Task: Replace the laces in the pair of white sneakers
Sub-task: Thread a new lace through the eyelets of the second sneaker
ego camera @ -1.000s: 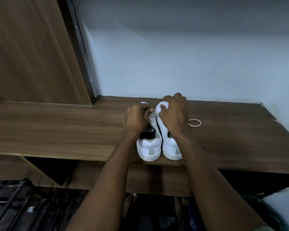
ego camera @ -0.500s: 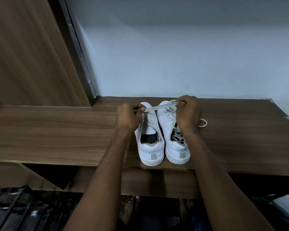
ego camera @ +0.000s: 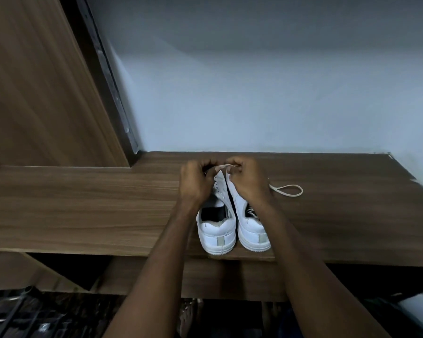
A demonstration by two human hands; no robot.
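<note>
Both hands pinch a short stretch of lace (ego camera: 222,166) between them above the toe end of the 2 sneakers: the left hand (ego camera: 196,183) has its fingers curled round one end, the right hand (ego camera: 247,181) has thumb and fingers closed on the other. The hands sit close together, knuckles up, and cover the front halves of both shoes, so the toes and most of the eyelets are hidden; which eyelet the lace runs through cannot be made out.

The left sneaker (ego camera: 216,232) and right sneaker (ego camera: 250,230) stand side by side, touching, heels toward the camera at the front edge of the shelf (ego camera: 83,206). They are white with a pale grey tab on each heel. The left sneaker's opening shows a dark inside and a row of small bare eyelets along its inner flap. In the right sneaker's opening some lacing shows, partly hidden by the right wrist.

A loop (ego camera: 287,190) of pale lace lies flat on the shelf just right of the right hand; its near end disappears under that hand.

Below the shelf it is dark and blurred, and little can be told apart there.
</note>
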